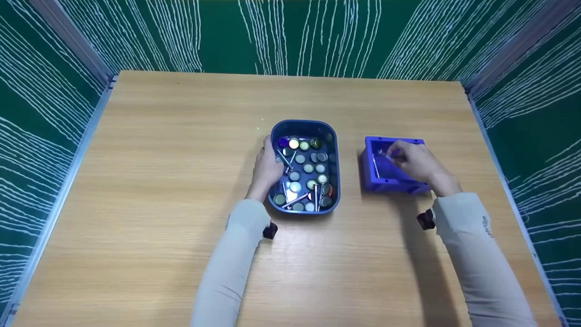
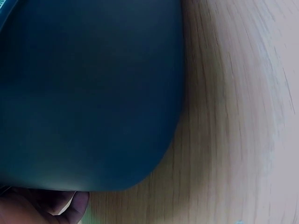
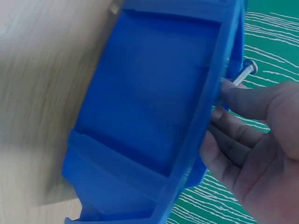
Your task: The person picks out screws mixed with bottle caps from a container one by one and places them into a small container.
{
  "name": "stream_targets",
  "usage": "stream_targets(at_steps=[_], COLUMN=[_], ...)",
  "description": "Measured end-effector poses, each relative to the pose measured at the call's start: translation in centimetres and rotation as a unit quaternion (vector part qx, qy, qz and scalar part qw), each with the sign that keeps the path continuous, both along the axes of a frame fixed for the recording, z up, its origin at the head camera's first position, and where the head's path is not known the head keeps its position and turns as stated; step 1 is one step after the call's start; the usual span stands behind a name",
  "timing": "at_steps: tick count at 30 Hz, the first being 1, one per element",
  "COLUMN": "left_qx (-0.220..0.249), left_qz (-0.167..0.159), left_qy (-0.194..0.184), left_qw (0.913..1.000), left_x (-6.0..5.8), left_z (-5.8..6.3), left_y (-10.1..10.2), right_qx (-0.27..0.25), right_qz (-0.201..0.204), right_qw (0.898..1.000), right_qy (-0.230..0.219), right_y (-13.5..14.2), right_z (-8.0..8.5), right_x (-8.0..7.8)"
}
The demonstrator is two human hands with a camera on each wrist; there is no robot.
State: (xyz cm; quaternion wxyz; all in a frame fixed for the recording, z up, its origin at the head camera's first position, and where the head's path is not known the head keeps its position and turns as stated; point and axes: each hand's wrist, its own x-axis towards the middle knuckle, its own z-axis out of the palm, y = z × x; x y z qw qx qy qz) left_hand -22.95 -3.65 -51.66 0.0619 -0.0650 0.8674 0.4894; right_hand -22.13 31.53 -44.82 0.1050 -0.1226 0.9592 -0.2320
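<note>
A dark blue tub with rounded corners stands mid-table, holding many bottle caps and several silver bolts. My left hand grips its left side; in the left wrist view the tub's outer wall fills much of the picture, with fingertips at its lower edge. To the right is a blue-purple bin with one bolt leaning inside. Over that bin my right hand pinches a bolt between thumb and fingers, its round head sticking out.
The wooden table has a metal edge strip along its right side. Green panels with white streaks stand around the back and sides. A dark wrist camera sits at the right cuff, another at the left.
</note>
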Motion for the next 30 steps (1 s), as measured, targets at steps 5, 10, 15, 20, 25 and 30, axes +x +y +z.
stream_targets(at_steps=[5,10,15,20,25,30], left_qx=[-0.001,-0.004,-0.011,-0.024,-0.018,-0.015], left_qz=[-0.001,0.0,-0.001,-0.002,-0.002,-0.002], left_qy=[-0.002,-0.002,0.001,0.008,0.007,0.004], left_qw=[1.0,1.0,0.9999,0.9997,0.9998,0.9999], left_x=[0.1,0.0,0.0,-0.1,-0.1,-0.1], left_z=[0.1,0.2,0.2,0.0,0.0,0.0], left_y=[0.0,-0.1,-0.1,-0.1,0.0,-0.1], right_qx=[0.004,0.001,-0.008,-0.012,-0.009,-0.009], right_qz=[-0.03,-0.039,-0.029,-0.017,-0.018,0.002], right_qw=[0.999,0.998,0.999,1.0,0.999,1.0], right_qy=[-0.035,-0.045,-0.027,-0.009,-0.027,-0.015], right_y=[0.1,-0.2,-0.8,-1.8,-3.2,-4.8], right_z=[0.2,0.9,1.5,2.2,3.1,3.4], right_x=[0.0,-0.1,-0.2,-0.4,-0.5,-0.7])
